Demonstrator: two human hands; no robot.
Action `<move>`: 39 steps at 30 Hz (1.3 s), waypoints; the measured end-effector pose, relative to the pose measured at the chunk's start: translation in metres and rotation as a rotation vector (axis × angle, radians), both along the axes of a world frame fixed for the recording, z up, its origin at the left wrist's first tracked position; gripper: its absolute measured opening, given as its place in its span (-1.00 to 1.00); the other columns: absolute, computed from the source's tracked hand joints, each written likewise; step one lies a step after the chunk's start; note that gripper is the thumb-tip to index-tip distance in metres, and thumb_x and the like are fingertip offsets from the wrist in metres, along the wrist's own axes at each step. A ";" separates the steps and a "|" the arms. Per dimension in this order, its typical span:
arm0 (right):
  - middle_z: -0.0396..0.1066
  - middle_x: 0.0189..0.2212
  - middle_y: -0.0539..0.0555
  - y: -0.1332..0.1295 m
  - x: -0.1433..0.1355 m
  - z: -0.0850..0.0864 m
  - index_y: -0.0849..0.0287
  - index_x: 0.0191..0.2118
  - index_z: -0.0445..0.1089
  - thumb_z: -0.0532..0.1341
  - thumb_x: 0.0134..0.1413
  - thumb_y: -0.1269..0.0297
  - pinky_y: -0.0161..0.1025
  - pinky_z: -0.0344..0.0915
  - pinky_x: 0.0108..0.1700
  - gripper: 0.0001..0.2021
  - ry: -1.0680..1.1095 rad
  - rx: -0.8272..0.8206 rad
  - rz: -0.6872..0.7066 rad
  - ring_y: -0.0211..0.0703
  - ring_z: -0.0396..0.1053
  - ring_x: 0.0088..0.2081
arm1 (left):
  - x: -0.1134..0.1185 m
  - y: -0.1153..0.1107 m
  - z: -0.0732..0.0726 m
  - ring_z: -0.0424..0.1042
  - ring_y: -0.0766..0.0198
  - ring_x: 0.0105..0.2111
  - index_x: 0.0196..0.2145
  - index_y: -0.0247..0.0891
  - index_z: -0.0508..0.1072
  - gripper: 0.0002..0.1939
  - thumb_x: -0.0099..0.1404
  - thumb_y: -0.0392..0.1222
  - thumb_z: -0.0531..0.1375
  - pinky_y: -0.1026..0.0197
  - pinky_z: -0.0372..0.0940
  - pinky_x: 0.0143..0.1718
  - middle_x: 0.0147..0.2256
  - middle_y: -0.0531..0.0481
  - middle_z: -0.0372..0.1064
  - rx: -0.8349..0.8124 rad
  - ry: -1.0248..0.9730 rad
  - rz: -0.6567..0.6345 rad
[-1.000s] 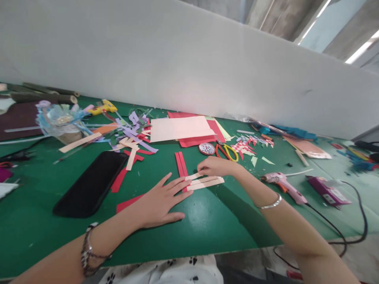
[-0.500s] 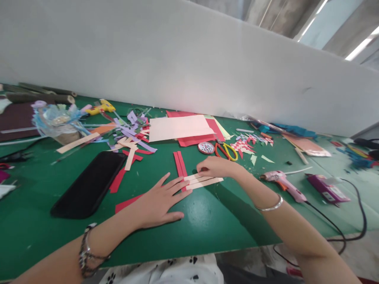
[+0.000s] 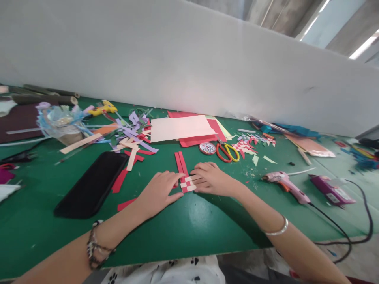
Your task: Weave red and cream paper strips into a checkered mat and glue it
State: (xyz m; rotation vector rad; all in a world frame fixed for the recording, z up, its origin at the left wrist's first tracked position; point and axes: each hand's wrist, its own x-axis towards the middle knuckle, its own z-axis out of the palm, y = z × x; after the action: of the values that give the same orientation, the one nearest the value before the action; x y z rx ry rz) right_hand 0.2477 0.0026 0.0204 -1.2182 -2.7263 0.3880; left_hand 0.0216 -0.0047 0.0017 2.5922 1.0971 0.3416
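Red paper strips (image 3: 181,163) lie side by side on the green table, pointing away from me. Pale cream paper strips (image 3: 188,184) cross their near end, interlaced in a small checkered weave. At the weave's left edge is my left hand (image 3: 160,193), its thumb and bent fingers apart, fingertips touching the paper ends. My right hand (image 3: 214,179) lies flat over the right part of the cream strips with fingers stretched out, hiding their far ends. Beyond the hands sit scissors (image 3: 231,152) with red and yellow handles and a round tin (image 3: 207,148).
A black phone-like slab (image 3: 91,185) lies left of my left arm. A pink glue gun (image 3: 286,185) with a cord and a purple box (image 3: 331,190) are on the right. Cream sheet (image 3: 182,128), paper scraps (image 3: 133,132) and a yellow glue gun (image 3: 103,107) lie farther back.
My left hand has drawn back from lying flat on the strips to their left edge, fingers bending. My right hand has opened from a pinch and spread flat over the cream strips.
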 end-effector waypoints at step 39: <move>0.23 -0.11 0.17 -0.014 -0.001 -0.012 0.19 -0.02 0.23 0.16 0.06 0.24 -0.10 0.21 -0.04 -0.65 0.191 0.065 -0.012 -0.07 0.18 -0.08 | -0.030 0.013 0.005 -0.11 0.00 0.22 0.23 0.08 -0.06 -0.28 0.18 0.22 0.07 -0.08 -0.29 0.20 0.26 0.06 -0.19 0.021 0.195 -0.456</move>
State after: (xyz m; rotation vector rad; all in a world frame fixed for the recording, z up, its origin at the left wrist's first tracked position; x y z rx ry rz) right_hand 0.2470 -0.0110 0.0087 -1.1185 -2.5491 0.3889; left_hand -0.0080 0.0081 0.0069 2.8364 0.5248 -0.0064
